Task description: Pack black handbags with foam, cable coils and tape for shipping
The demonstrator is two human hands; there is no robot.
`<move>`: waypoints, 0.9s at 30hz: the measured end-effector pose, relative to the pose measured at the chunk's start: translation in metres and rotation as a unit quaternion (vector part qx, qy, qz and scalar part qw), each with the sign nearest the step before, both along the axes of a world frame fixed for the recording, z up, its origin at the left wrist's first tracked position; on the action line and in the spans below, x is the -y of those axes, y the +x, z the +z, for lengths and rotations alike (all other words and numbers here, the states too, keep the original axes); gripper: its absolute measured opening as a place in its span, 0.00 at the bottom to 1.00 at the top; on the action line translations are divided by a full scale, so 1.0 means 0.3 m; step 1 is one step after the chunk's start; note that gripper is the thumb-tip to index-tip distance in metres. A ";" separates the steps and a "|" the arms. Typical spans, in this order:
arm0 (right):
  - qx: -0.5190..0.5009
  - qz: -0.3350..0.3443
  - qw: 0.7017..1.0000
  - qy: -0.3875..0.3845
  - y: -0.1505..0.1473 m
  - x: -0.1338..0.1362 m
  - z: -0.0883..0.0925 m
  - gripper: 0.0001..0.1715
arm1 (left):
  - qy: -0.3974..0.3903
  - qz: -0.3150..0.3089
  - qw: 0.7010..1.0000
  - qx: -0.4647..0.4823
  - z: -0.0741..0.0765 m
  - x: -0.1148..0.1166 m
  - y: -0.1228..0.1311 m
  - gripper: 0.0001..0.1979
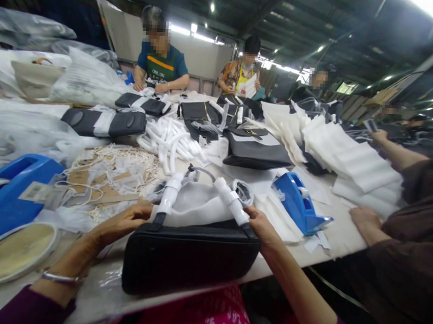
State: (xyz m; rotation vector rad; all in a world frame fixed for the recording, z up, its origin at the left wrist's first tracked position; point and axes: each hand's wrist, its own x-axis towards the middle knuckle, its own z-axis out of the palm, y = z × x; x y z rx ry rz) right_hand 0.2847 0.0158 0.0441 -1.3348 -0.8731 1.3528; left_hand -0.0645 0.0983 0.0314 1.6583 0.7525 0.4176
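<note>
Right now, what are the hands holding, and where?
The black leather handbag with white-wrapped handles: left hand grips its top edge by the left handle base, right hand the top right corner.

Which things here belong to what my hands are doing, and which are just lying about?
In hand: black handbag, its foam-wrapped handles, left hand, right hand.
Lying about: blue tape dispenser beside the right hand, paper tags, foam sheets, other bags.

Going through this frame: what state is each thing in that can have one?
black handbag: lying down, stuffed with white paper.
handles: wrapped in white foam.
left hand: pinching the bag's left top edge.
right hand: gripping the right handle's base.
blue tape dispenser: upright, untouched.
</note>
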 end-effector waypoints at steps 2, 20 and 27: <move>-0.021 -0.022 0.999 -0.015 -0.010 -0.009 -0.034 0.25 | 0.016 0.011 1.000 0.013 0.002 0.003 -0.006 0.13; 0.203 0.173 0.964 0.009 0.092 0.105 0.026 0.29 | -0.039 0.032 0.987 0.153 -0.033 0.092 0.004 0.43; 0.512 0.085 0.842 0.149 0.090 0.142 0.152 0.20 | 0.072 -0.015 0.992 0.103 -0.031 0.098 -0.024 0.41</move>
